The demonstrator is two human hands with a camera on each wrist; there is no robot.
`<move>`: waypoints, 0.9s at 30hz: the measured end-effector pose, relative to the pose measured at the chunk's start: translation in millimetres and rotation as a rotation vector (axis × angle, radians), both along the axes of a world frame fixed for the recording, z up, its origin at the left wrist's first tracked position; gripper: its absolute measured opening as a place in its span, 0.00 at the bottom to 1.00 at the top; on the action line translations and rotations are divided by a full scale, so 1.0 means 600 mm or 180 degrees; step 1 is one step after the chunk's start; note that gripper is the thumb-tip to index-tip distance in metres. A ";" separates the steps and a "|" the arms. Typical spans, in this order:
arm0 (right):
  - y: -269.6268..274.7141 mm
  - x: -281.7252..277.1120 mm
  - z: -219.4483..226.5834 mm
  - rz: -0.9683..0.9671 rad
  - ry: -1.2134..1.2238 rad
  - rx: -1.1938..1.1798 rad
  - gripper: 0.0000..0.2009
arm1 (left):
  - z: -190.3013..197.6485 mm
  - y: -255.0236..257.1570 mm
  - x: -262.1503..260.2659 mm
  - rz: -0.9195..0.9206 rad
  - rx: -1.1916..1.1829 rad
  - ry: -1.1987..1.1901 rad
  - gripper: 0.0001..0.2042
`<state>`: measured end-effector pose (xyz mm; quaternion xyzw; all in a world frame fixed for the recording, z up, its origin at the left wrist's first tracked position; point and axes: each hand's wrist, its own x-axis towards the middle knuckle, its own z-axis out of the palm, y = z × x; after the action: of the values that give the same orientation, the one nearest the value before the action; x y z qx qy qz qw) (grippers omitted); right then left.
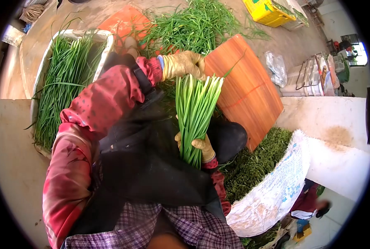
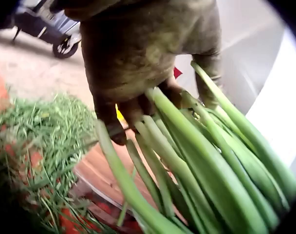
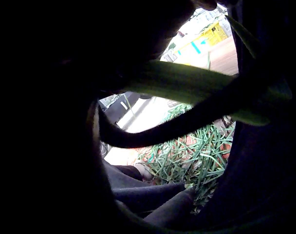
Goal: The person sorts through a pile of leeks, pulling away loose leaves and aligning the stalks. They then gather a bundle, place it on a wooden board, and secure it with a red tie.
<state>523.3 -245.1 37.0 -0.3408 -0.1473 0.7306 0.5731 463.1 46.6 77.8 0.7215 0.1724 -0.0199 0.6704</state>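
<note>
"Your purple-and-white plaid cloth (image 1: 118,232) lay nearest; to its right stood a white sack (image 1: 272,191) of dark green produce. Where was the bundle?"

"Your long bundle of green, pale-ended stalks (image 1: 195,116) lay between your hands, its long axis running away from you. Your yellow-gloved right hand (image 1: 205,149) was curled round its greener, nearer part. Your yellow-gloved left hand (image 1: 184,65) was nearer the pale ends, fingers bent beside them; I couldn't tell whether it had hold of any."

"Any writing?"

"Blue print on your sack, too unclear to read."
</note>
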 end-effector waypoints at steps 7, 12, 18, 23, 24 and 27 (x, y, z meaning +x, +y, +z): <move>-0.003 0.001 0.001 -0.0093 -0.0006 0.0023 0.34 | -0.022 -0.022 -0.011 0.0355 -0.0775 -0.0483 0.13; -0.005 0.000 0.000 -0.0126 -0.0073 -0.0047 0.35 | -0.026 -0.017 -0.023 0.0020 -0.0511 -0.0169 0.09; 0.001 -0.006 -0.002 -0.0208 -0.0279 -0.0030 0.40 | -0.009 -0.032 -0.017 0.0006 -0.0290 0.0107 0.13; -0.003 -0.003 -0.002 -0.0205 -0.0279 -0.0046 0.38 | -0.018 -0.029 -0.021 -0.0104 -0.0300 -0.0119 0.14; -0.001 -0.004 -0.001 -0.0233 -0.0272 -0.0031 0.38 | -0.017 -0.029 -0.023 -0.0098 -0.0341 -0.0187 0.14; -0.001 -0.001 -0.004 -0.0198 -0.0311 0.0018 0.37 | -0.013 -0.021 -0.030 -0.0231 -0.0289 -0.0180 0.21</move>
<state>522.6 -246.0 34.7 -0.3789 -0.1664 0.6945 0.5886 445.3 33.9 69.9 0.6963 0.1260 -0.0315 0.7059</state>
